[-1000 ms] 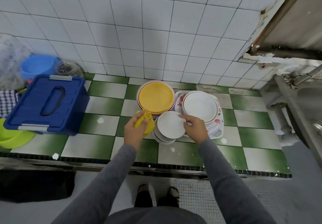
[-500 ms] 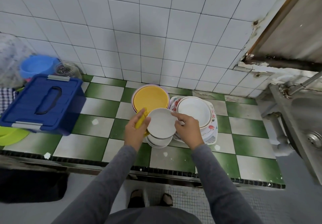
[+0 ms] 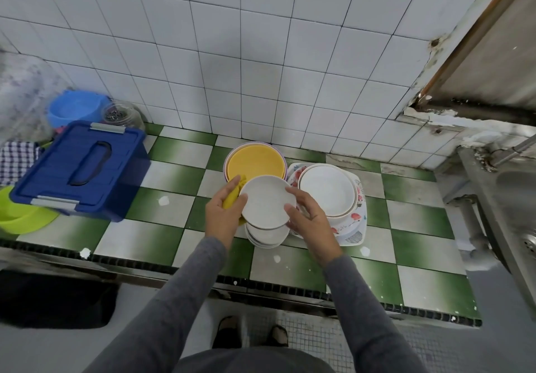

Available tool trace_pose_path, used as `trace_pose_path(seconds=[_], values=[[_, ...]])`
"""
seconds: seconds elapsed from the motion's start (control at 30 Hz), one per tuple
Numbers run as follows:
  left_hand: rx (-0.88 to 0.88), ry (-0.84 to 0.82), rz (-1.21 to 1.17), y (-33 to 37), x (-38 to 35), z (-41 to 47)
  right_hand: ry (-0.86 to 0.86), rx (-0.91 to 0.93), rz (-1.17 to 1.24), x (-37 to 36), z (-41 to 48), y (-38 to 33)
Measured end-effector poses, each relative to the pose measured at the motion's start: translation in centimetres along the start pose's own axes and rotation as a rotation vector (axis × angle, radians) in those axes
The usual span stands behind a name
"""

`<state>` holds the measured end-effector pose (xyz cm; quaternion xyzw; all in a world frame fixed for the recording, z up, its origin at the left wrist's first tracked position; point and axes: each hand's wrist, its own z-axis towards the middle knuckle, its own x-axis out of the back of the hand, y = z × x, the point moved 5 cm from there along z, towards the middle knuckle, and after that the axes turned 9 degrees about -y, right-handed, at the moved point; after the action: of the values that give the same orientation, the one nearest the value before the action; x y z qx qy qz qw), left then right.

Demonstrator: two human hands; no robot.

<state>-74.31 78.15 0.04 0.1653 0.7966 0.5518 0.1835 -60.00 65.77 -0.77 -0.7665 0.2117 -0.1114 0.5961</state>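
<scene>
Holding a small white plate [image 3: 266, 202] over its stack [image 3: 268, 236].
Gripping rim plus yellow cloth [image 3: 233, 196] (bunched) in left hand [image 3: 222, 216], pinching opposite rim with right hand [image 3: 309, 221].

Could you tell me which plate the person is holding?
The small white plate, gripped between left hand and right hand above the near stack; the yellow plate and large white plate sit behind it.

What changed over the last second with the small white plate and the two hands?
The small white plate has risen off the stack of small plates. The right hand, already on its rim, grips its right edge; the left hand, holding the yellow cloth, has moved in against its left edge. The yellow plates, large white plates and blue box stayed put.
</scene>
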Motion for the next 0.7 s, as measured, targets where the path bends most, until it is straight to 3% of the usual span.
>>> trace_pose_path(seconds=[0.17,0.4,0.7], values=[[-0.016,-0.033,0.022,0.1,-0.3,0.3,-0.111,-0.085,0.299,-1.0,-0.3,1.3],[0.014,-0.162,0.081,-0.7,-1.5,0.2,-0.004,-0.037,0.189,0.4,-0.8,2.0],[0.006,-0.12,0.155,-1.4,0.0,0.9,0.097,0.034,-0.128,4.0,-0.8,2.1]])
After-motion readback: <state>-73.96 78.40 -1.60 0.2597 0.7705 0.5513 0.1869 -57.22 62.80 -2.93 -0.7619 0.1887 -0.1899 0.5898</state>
